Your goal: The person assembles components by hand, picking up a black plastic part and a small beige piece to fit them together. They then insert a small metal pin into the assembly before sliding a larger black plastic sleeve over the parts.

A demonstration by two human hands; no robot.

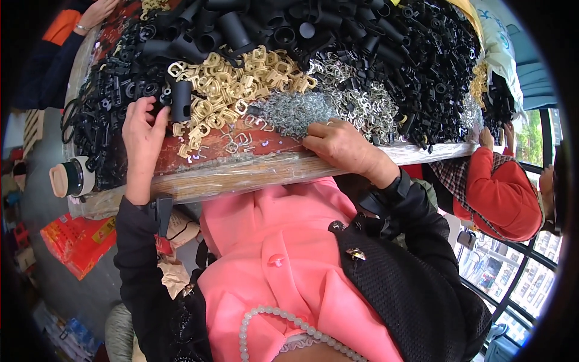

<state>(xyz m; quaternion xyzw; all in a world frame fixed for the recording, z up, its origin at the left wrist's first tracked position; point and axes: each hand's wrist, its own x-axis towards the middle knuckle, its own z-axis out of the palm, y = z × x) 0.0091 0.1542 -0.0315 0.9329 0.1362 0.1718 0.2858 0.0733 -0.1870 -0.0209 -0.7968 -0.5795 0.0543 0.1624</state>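
Observation:
My left hand (pixel 143 136) reaches over the near left edge of the heap. Its thumb and fingers close around the side of a black plastic tube (pixel 181 101), which stands upright beside the tan clips; the exact grip is partly hidden. My right hand (pixel 345 146) rests at the near edge of the table, fingers curled together against a pile of small silver wire pieces (pixel 295 111). Whatever lies within those fingers is too small or covered to make out. Tan, loop-shaped clips (pixel 232 84) spread between the hands, with a few loose silver clips (pixel 238 142) nearer me.
Black plastic parts (pixel 422 78) and larger black tubes (pixel 235 30) heap across the red table, whose wooden edge (pixel 241 180) is plastic-wrapped. A cream and dark-green cup (pixel 72 176) stands at the left corner. Co-workers' hands appear at far left and right. A red bag (pixel 78 244) lies below left.

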